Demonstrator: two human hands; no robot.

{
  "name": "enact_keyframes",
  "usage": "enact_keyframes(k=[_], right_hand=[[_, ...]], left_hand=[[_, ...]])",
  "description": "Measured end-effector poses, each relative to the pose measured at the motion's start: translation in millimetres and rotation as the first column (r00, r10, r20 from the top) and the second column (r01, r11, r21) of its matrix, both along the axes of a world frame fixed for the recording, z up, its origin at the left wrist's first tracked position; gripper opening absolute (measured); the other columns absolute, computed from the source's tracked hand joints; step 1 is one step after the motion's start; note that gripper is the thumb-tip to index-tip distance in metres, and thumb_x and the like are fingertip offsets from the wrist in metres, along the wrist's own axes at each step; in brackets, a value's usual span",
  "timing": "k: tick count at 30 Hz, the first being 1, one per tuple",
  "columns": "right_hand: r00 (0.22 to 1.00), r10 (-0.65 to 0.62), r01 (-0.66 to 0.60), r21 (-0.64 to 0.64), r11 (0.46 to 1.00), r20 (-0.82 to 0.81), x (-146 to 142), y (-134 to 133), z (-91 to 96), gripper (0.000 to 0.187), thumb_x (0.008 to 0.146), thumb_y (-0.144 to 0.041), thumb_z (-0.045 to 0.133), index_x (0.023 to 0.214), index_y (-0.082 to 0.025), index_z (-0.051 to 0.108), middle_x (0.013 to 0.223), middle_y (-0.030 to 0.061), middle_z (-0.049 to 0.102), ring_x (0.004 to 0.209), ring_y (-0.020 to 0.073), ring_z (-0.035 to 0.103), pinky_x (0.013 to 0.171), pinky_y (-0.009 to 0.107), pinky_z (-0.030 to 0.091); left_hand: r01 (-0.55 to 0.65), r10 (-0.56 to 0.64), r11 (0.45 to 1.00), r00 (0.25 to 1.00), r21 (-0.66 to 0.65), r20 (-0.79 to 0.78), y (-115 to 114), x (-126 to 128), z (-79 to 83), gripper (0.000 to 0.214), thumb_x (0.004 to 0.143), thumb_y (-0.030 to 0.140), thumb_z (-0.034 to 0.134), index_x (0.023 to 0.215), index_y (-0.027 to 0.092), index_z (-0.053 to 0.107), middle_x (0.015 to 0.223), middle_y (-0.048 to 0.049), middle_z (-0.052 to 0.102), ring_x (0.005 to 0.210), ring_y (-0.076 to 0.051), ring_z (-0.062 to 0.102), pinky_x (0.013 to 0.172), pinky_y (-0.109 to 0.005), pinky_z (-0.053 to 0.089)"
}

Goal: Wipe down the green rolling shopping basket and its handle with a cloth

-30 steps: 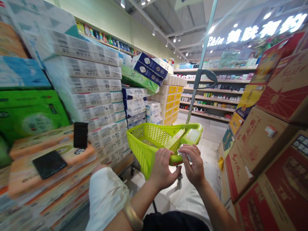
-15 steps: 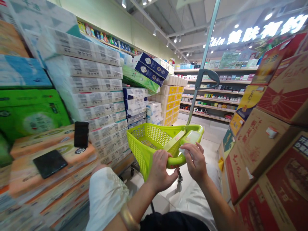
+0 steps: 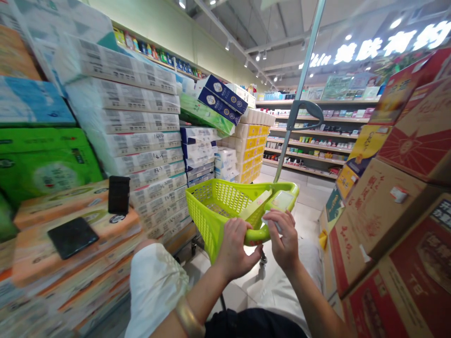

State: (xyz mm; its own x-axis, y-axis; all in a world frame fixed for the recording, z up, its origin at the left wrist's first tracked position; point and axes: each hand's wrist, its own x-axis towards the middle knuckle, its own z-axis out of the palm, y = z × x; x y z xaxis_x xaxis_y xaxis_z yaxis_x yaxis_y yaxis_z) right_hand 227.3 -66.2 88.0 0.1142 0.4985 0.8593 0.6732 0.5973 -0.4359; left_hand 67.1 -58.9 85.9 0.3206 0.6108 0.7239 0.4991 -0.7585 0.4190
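A lime-green shopping basket [image 3: 211,206] on wheels stands in the aisle in front of me, with a flat pale-yellow box [image 3: 255,204] leaning inside it. My left hand [image 3: 237,249] grips the basket's near rim, fingers curled over it. My right hand [image 3: 283,237] is closed around a small white item [image 3: 271,223] right at the rim, beside the left hand. The basket's grey pull handle [image 3: 303,112] rises on a slanted pole beyond them.
Stacked tissue and paper packs [image 3: 134,126] wall the left side, with two dark flat devices [image 3: 72,237] lying on orange packs. Red and brown cartons [image 3: 398,202] are stacked close on the right. Store shelves [image 3: 310,145] stand ahead across the tiled floor.
The view and both hands have shifted slightly up toward the basket. My left hand has settled more firmly over the rim; my right hand stays closed on the white item.
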Motion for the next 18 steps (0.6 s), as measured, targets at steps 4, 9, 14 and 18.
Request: enact_keyframes(k=[4,9,14,18], right_hand=[[0.994,0.069,-0.072,0.027,0.997,0.089,-15,-14,-2.4,0.019,0.089,-0.023,0.047,0.098,-0.024,0.064,0.096,0.0022,0.069,0.107,0.0222,0.061,0.107,0.044,0.027],[0.993,0.027,-0.031,0.034,0.999,0.111,-3,-4,-0.1,0.021,0.091,-0.019,0.045,0.098,-0.024,0.064,0.096,0.0012,0.07,0.102,0.02,0.063,0.108,0.044,0.024],[0.999,-0.014,0.016,0.064,0.998,-0.032,-13,-3,-5.1,0.02,0.091,-0.021,0.044,0.094,-0.023,0.064,0.094,0.0034,0.068,0.106,0.0226,0.061,0.104,0.044,0.03],[0.996,0.044,-0.052,0.096,0.994,0.077,-19,-10,-8.1,0.019,0.089,-0.02,0.048,0.1,-0.023,0.063,0.099,0.0029,0.068,0.109,0.0225,0.06,0.107,0.045,0.026]], left_hand=[[-0.004,0.004,1.0,1.0,0.022,0.004,1,-2,0.7,0.021,0.078,0.035,0.059,0.088,0.022,0.046,0.085,-0.0036,0.053,0.084,-0.021,0.05,0.079,-0.04,0.041],[-0.013,0.013,1.0,1.0,0.002,-0.014,2,-4,2.9,0.025,0.072,0.032,0.063,0.087,0.023,0.046,0.086,-0.0034,0.054,0.084,-0.022,0.051,0.078,-0.039,0.041],[-0.016,0.016,1.0,1.0,0.006,-0.008,3,-2,2.2,0.025,0.072,0.032,0.063,0.087,0.022,0.046,0.085,-0.0033,0.054,0.084,-0.022,0.05,0.078,-0.039,0.041],[-0.008,0.008,1.0,1.0,0.013,-0.013,2,-5,3.7,0.021,0.076,0.035,0.06,0.086,0.022,0.047,0.085,-0.0037,0.055,0.083,-0.021,0.05,0.077,-0.038,0.041]])
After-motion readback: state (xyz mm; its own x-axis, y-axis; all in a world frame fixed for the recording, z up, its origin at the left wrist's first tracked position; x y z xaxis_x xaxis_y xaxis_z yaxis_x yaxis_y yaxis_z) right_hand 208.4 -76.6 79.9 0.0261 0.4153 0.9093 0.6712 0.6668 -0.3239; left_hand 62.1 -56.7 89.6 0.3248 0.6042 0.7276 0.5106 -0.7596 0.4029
